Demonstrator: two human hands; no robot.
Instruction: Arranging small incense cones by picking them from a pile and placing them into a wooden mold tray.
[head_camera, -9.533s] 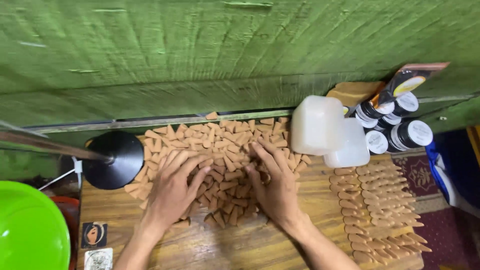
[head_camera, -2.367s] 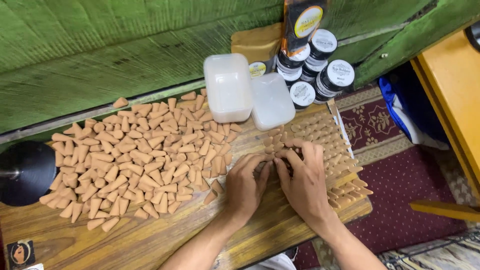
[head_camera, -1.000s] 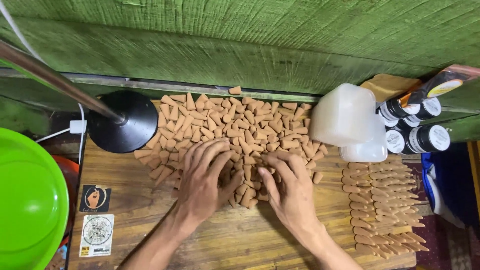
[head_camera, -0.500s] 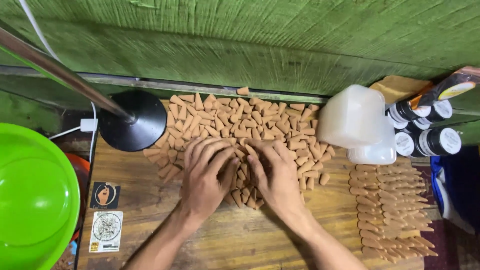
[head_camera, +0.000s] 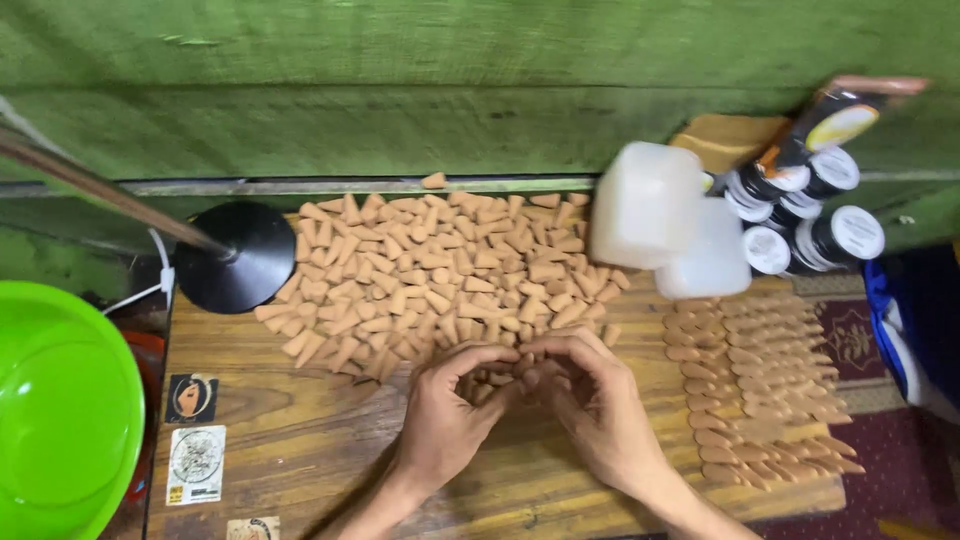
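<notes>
Now left hand and right hand cupped together over brown cones, seemingly pinching few; contents hidden.

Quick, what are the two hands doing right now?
Left hand: fingers curled shut around small tan cones at the pile's near edge.
Right hand: fingers curled shut on the same cones.

We see soft, even, moderately bright light with only faint shadows under the hands on the brown wooden table, a mild sheen on the bright green plastic bowl, and slight motion blur towards the right edge.
</notes>
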